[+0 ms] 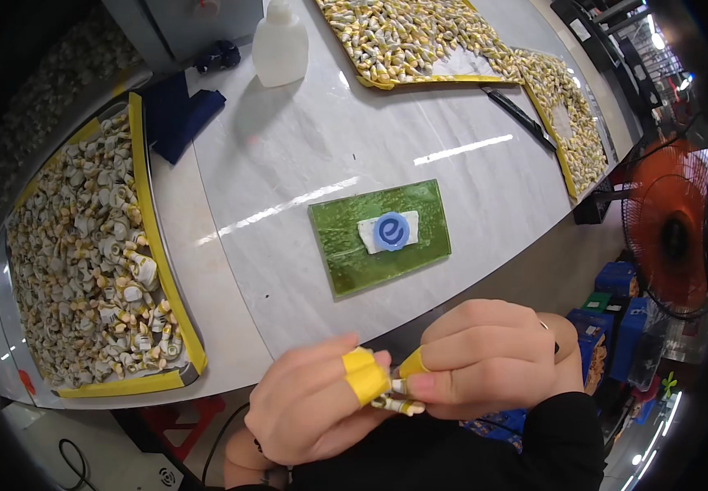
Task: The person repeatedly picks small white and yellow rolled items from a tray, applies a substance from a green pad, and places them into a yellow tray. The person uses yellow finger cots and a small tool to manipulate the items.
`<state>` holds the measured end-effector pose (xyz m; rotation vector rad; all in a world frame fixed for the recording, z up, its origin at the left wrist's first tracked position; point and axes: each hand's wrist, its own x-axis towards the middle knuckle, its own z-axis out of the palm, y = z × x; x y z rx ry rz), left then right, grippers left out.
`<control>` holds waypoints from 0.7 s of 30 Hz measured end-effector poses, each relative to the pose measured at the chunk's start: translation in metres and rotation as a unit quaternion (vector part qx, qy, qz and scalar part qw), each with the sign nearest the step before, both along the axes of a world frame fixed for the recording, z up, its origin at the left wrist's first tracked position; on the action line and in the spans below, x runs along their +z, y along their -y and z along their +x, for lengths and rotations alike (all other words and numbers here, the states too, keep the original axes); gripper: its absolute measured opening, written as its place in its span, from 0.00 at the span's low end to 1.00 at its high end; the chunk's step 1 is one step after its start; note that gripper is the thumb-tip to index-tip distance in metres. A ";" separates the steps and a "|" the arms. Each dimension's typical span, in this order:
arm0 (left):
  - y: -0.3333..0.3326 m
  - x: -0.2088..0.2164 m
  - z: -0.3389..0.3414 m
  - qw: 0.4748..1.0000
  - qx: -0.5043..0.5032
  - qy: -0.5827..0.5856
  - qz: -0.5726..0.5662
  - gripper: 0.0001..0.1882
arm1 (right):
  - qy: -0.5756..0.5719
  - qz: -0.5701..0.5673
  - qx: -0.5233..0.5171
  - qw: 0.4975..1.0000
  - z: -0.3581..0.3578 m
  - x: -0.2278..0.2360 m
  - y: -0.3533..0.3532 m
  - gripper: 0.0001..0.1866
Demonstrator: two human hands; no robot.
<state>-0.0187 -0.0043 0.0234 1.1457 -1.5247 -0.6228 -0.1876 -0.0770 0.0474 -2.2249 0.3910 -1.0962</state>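
Observation:
Close to my body, off the table's near edge, both of my hands meet over small white figurines (pixel 401 404) with yellow bands and peach-coloured ends. My left hand (pixel 297 401) has yellow tape on its fingers and curls around one side of them. The thumb and fingers of my right hand (pixel 489 360) pinch the other side; yellow tape wraps a finger there too. My fingers hide much of the pieces, so their exact number is unclear. Beyond the hands a green glass-like slab (pixel 342 266) lies on the table, bearing a white pad (pixel 366 239) and a round blue piece (pixel 391 231) with a dark curl.
At left stands a yellow-edged tray (pixel 151 245) heaped with similar figurines. Two more filled trays, a far one (pixel 452 80) and a right one (pixel 557 164), flank a black tool (pixel 522 120). A white bottle (pixel 280 49) and navy cloth (pixel 186 123) sit far left. An orange fan (pixel 673 233) stands right.

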 end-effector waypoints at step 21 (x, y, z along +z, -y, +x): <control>-0.001 -0.013 0.008 0.851 -0.238 -0.381 0.274 0.09 | -0.139 0.180 0.063 0.972 -0.005 0.018 0.012 0.10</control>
